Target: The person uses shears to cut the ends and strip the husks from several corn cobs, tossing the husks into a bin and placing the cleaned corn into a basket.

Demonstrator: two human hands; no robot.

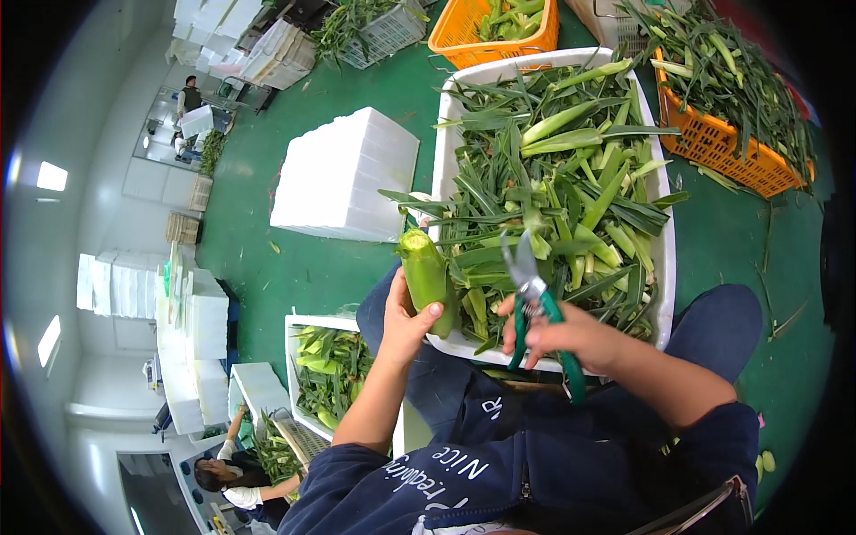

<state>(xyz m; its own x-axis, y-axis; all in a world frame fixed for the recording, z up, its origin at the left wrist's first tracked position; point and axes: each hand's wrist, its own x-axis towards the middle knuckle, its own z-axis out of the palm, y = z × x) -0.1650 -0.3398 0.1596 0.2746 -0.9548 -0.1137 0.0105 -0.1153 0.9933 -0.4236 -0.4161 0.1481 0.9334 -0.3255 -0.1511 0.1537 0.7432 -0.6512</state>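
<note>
My left hand (408,321) grips an ear of corn (426,277) in its green husk, its pale cut stalk end facing up and away from me. In my right hand (568,331) is a pair of pruning shears (540,297) with green handles; the blades stand apart with nothing plainly between them. Both hands are over the near edge of a large white tub (659,281). Cut corn leaves and husk pieces (535,180) heap up inside it, right under the shears. The ear is at the tub's left near corner.
A white foam-box stack (341,180) stands on the green floor. Left of my leg is a white box of corn (331,368). Orange crates (495,50) (729,140) stand beyond the tub, the right one piled with leaves. A co-worker (234,478) works at lower left; others are far back.
</note>
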